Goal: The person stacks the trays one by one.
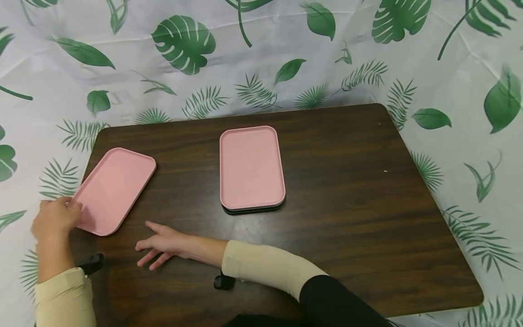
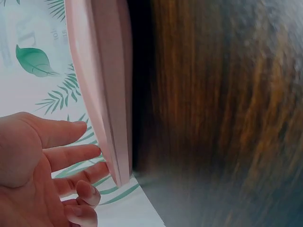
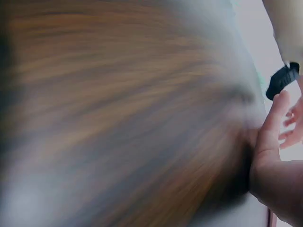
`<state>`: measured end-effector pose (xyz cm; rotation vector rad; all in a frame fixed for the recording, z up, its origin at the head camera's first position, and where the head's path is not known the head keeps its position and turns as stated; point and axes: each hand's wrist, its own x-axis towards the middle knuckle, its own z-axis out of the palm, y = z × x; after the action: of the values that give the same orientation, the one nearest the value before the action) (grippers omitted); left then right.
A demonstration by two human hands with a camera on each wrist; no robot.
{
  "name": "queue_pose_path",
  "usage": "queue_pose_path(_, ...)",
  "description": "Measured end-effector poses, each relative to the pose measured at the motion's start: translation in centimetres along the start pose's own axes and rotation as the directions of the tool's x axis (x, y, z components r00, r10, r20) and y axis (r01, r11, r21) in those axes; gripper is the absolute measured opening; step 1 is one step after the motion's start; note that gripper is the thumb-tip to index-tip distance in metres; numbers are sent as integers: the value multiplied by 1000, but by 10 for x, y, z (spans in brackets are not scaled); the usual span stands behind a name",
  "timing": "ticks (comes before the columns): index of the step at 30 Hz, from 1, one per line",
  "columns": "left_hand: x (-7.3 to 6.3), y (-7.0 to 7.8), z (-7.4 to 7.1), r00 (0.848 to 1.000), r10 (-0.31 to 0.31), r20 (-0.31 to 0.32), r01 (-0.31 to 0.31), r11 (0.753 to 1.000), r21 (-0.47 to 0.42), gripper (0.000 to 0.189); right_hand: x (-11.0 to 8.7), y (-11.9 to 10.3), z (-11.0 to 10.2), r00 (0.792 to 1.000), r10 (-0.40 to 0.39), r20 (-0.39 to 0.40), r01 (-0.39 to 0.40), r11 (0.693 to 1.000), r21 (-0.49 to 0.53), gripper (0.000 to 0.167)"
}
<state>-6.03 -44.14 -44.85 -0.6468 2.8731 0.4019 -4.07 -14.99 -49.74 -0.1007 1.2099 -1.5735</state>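
Observation:
A pink rectangular tray (image 1: 116, 188) lies slanted at the table's left side. My left hand (image 1: 57, 219) is at its near left edge. In the left wrist view, the fingertips of that hand (image 2: 52, 170) reach the tray's rim (image 2: 116, 109), with the thumb apart from it and the fingers loosely bent. To the right of that tray's near end, my right hand (image 1: 165, 240) hovers over the table with its fingers spread, holding nothing. A second pink tray (image 1: 251, 168) lies mid-table on top of something dark with a matching outline (image 1: 254, 210).
The dark wood-grain table (image 1: 351, 195) has rounded corners. A white cloth with green leaves (image 1: 269, 45) hangs behind it and shows along its sides. Black wrist-worn devices (image 1: 224, 281) sit under both forearms.

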Motion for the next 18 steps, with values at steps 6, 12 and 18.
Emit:
queue_pose_path(6,5,-4,1,999,-16,31,17,1000,-14,56,30,-13,8,1000,-2,-17,4,993,117,73)
queue_pose_path(12,9,-6,2,999,19,31,-18,1000,-19,57,45,-21,7,1000,-3,-1,3,982,187,75)
queue_pose_path(18,7,-9,1,999,38,26,-38,999,-25,58,51,-24,9,1000,8,-1,-7,978,211,74)
